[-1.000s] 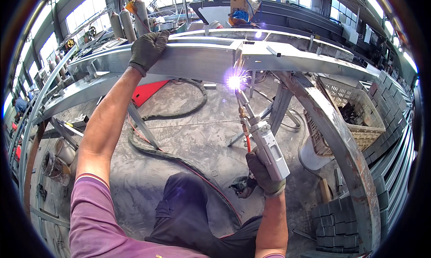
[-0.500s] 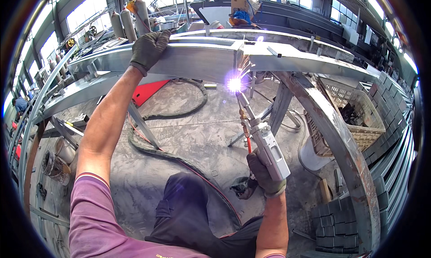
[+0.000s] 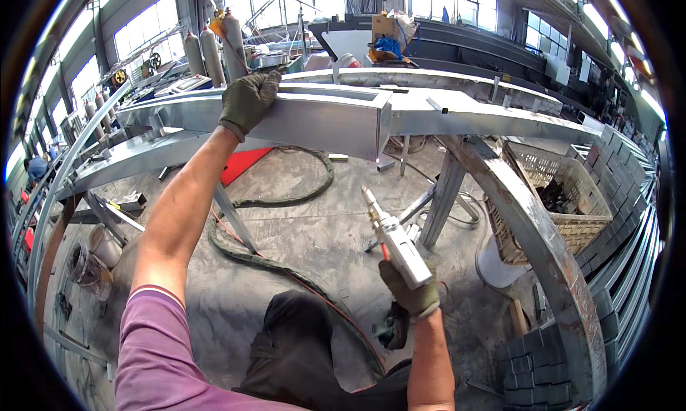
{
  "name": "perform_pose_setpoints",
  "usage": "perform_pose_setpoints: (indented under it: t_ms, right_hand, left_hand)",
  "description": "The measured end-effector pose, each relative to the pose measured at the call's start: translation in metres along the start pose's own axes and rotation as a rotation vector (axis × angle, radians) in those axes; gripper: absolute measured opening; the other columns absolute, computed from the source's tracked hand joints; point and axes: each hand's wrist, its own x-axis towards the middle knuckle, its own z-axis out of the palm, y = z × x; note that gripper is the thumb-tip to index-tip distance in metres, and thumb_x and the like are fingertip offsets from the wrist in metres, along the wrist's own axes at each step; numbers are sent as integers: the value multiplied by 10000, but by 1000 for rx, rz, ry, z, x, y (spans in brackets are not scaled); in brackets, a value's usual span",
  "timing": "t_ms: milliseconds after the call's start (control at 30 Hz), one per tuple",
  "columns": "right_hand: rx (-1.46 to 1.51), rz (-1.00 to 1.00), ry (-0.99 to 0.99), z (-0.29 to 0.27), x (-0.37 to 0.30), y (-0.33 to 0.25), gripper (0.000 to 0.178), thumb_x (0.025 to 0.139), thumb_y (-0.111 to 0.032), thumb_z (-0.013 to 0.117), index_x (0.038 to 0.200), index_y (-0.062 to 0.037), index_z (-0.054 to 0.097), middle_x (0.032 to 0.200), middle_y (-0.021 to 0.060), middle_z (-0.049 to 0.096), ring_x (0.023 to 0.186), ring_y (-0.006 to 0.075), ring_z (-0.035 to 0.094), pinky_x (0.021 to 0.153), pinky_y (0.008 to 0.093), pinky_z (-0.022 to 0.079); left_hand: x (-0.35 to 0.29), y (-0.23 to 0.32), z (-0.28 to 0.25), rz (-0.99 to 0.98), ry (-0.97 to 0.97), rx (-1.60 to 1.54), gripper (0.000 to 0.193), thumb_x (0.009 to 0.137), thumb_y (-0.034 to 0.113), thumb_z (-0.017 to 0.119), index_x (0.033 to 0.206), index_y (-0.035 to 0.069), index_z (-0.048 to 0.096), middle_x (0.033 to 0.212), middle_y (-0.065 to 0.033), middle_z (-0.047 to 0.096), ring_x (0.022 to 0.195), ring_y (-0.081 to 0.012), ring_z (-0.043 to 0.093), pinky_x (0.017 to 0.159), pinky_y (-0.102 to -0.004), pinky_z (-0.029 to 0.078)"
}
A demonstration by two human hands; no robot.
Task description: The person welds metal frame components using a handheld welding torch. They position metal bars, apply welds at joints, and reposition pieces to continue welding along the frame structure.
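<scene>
In a dark green work glove, my left hand point(image 3: 248, 104) grips the top edge of a silver metal beam point(image 3: 321, 121), its fingers curled over the far side. Light-coloured flat metal closes off the beam's right end, and a small glow shows at its lower corner. My right hand point(image 3: 411, 288), also gloved, is wrapped around a silver-white welding gun point(image 3: 400, 246). The gun's nozzle points up and left, apart from the beam and below it. A green-sheathed hose point(image 3: 286, 266) snakes over the floor beneath.
A curved steel frame member point(image 3: 547, 232) arches at the right, beside a cream plastic crate point(image 3: 579, 229) on a white bucket. Stacked grey metal pieces point(image 3: 536, 361) lie at lower right. Gas cylinders point(image 3: 234, 46) stand at the back, buckets point(image 3: 89, 268) at the left.
The bright arc and sparks at the beam's end have gone out. My right hand has drawn the welding gun down and away from the beam. The left hand still holds the beam.
</scene>
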Motion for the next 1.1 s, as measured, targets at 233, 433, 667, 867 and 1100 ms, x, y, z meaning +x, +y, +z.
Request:
perform_pose_setpoints:
  t_ms: [233,433,667,867,1100]
  right_hand:
    - [-116,118,15,36,2,34,371,913,-397,815,1118,-88,788,953,172,790,909,376,780,779,457,608]
    - [-32,185,209,24,22,45,320,921,-316,845,1093,-55,780,900,135,790,840,283,787,743,418,599]
    - [407,209,529,-54,48,-16,198,1010,-172,789,1141,-27,755,933,45,733,852,188,692,786,364,567]
    - [89,292,881,-190,163,-14,202,991,-272,777,1036,-83,720,732,10,641,576,138,609,527,308,503]
    - [511,653,1127,-392,203,46,283,889,-296,922,854,-185,664,717,6,628,577,174,613,508,344,530]
  left_hand:
    - [4,-6,0,-6,-5,5,433,1074,465,633,1018,78,818,830,-201,741,781,-359,734,750,-461,553]
    - [7,-38,22,78,27,2,370,1071,405,649,1175,95,824,970,-203,802,908,-365,790,805,-461,588]
    - [-3,-5,2,-13,48,-80,450,1110,448,624,1061,36,798,739,-132,675,700,-223,678,677,-398,525]
    - [-20,-5,-27,26,-102,-120,313,1137,216,579,962,-19,691,734,-76,545,689,-149,539,657,-337,477]
    - [-13,-4,-32,251,-218,-61,200,1042,107,606,886,-8,654,843,-223,623,836,-473,612,788,-526,478]
